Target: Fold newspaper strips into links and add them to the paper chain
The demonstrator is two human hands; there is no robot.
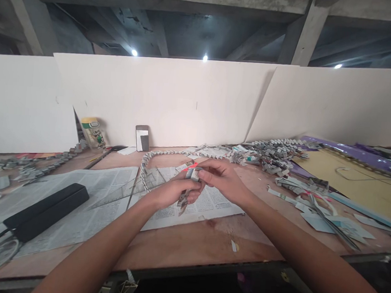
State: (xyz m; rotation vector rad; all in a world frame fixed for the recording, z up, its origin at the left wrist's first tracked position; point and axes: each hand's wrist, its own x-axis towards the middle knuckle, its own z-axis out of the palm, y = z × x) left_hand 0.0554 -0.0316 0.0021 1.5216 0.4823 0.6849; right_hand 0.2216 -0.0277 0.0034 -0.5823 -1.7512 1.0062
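Both my hands meet above the middle of the wooden table (187, 245). My left hand (174, 192) is closed round a folded strip of newspaper (183, 199) whose lower end hangs below the fist. My right hand (221, 180) pinches the strip's upper end, where a bit of red print shows. Under the hands lies a spread newspaper sheet (111, 189). A long chain of folded paper links (154, 159) curves from just left of the hands toward the back wall.
A black case (46, 209) with a cable lies at the left. A clear ruler (127, 191) rests on the newspaper. A jar (93, 131) and a phone (142, 138) lean at the white board. Scissors (325, 215), paper scraps and piles of folded links lie at the right.
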